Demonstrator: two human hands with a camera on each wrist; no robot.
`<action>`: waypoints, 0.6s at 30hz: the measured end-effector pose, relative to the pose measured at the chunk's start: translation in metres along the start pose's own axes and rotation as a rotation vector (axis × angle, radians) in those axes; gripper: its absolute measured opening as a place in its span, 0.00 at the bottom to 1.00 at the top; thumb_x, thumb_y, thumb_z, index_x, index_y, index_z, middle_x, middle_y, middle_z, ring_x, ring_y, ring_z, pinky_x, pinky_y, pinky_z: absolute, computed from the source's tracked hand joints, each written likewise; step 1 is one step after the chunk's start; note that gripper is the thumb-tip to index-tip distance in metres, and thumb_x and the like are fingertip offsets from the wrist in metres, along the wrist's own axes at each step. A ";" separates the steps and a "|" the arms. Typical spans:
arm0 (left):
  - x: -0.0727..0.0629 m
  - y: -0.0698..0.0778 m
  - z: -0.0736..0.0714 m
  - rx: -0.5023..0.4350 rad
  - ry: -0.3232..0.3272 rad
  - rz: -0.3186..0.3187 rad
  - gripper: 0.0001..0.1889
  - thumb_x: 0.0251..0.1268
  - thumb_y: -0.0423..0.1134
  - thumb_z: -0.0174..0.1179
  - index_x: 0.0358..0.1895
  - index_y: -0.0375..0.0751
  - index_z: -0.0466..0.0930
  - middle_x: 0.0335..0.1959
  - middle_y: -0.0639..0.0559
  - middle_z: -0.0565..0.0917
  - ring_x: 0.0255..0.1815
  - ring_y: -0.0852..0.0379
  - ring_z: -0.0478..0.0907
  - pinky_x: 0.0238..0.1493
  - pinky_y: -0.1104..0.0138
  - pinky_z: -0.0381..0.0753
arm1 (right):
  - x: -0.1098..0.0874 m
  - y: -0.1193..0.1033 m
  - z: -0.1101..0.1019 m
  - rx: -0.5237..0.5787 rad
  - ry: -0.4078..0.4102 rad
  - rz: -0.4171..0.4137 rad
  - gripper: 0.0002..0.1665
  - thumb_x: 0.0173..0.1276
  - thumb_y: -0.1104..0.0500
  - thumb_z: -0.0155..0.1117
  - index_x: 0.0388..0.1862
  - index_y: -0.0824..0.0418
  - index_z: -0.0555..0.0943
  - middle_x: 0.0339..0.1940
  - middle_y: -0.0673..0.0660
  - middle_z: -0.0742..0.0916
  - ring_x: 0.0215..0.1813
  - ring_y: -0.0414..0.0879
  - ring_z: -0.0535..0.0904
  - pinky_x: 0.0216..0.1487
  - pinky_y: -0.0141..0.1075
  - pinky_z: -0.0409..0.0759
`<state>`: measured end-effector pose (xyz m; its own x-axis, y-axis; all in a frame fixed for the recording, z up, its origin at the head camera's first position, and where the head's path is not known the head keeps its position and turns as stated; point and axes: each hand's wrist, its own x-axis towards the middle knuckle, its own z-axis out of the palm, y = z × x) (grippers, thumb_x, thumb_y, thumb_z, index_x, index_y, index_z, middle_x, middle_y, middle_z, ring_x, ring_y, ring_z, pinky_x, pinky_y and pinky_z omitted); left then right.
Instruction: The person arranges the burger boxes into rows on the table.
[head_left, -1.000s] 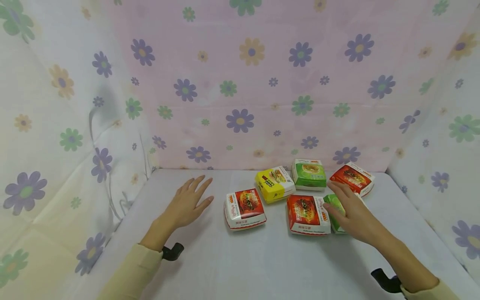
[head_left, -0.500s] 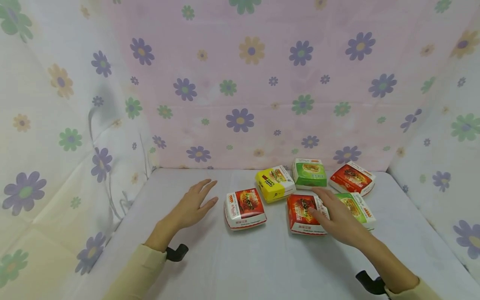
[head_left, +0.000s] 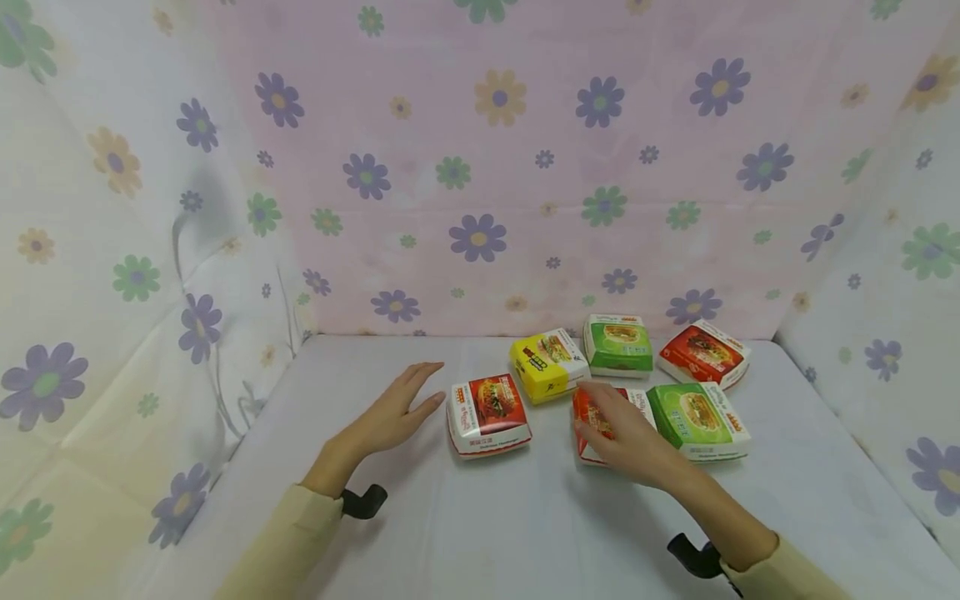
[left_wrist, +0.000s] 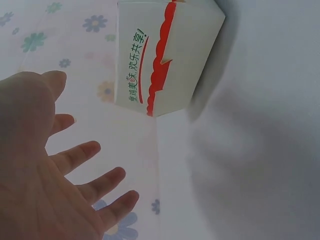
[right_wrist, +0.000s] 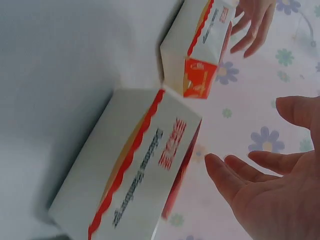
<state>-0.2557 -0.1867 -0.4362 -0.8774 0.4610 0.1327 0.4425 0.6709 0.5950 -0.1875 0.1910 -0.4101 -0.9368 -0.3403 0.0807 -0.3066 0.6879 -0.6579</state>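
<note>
My left hand (head_left: 386, 418) is held with fingers extended just left of a red-and-white burger box (head_left: 491, 417); the left wrist view shows its palm apart from the box's white side (left_wrist: 165, 55). My right hand (head_left: 618, 437) hovers over a second red-and-white burger box (head_left: 588, 417), covering much of its top. In the right wrist view the fingers (right_wrist: 220, 175) are spread beside that box (right_wrist: 135, 165), not gripping it. A green burger box (head_left: 697, 421) stands right against the second red box, near my right wrist.
Behind these stand a yellow burger box (head_left: 549, 365), another green one (head_left: 618, 346) and a tilted red one (head_left: 705, 354) near the back edge. A flowered cloth (head_left: 480, 167) closes the back and both sides of the white table (head_left: 487, 533).
My right hand has moved left from above the right green box to over the red box beside it. My left hand has shifted slightly right, closer to the left red box.
</note>
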 end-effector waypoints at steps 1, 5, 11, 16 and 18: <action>0.001 0.000 0.000 -0.013 -0.005 -0.003 0.33 0.81 0.56 0.49 0.81 0.46 0.57 0.79 0.44 0.61 0.80 0.41 0.56 0.75 0.41 0.59 | 0.002 -0.002 0.003 0.007 -0.012 0.003 0.39 0.77 0.47 0.61 0.78 0.64 0.63 0.76 0.66 0.70 0.75 0.64 0.67 0.69 0.63 0.70; 0.005 -0.001 0.004 -0.070 -0.024 -0.025 0.32 0.81 0.56 0.49 0.80 0.48 0.58 0.79 0.45 0.62 0.79 0.40 0.58 0.73 0.40 0.63 | 0.007 -0.011 0.014 0.035 -0.054 0.036 0.42 0.77 0.44 0.61 0.79 0.65 0.62 0.75 0.66 0.71 0.75 0.62 0.67 0.70 0.61 0.69; 0.012 -0.005 0.011 -0.162 -0.036 -0.045 0.31 0.82 0.54 0.49 0.80 0.47 0.58 0.78 0.40 0.64 0.74 0.34 0.65 0.69 0.40 0.69 | 0.015 -0.021 0.032 0.103 -0.083 0.093 0.41 0.76 0.48 0.63 0.79 0.66 0.61 0.74 0.64 0.72 0.68 0.63 0.74 0.63 0.58 0.78; 0.015 -0.006 0.016 -0.232 -0.046 -0.079 0.30 0.82 0.53 0.49 0.80 0.48 0.59 0.77 0.39 0.66 0.72 0.36 0.68 0.68 0.41 0.71 | 0.023 -0.021 0.047 0.145 -0.084 0.122 0.41 0.77 0.50 0.62 0.79 0.67 0.60 0.76 0.66 0.70 0.70 0.63 0.72 0.63 0.59 0.77; 0.017 -0.008 0.018 -0.254 -0.050 -0.097 0.30 0.82 0.54 0.50 0.80 0.50 0.60 0.76 0.40 0.67 0.72 0.37 0.69 0.67 0.40 0.71 | 0.026 -0.020 0.053 0.176 -0.082 0.147 0.42 0.77 0.48 0.62 0.79 0.68 0.60 0.76 0.66 0.70 0.71 0.63 0.72 0.64 0.60 0.76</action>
<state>-0.2709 -0.1732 -0.4529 -0.9005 0.4338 0.0297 0.2905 0.5493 0.7835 -0.1971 0.1343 -0.4342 -0.9502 -0.3007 -0.0819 -0.1272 0.6140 -0.7790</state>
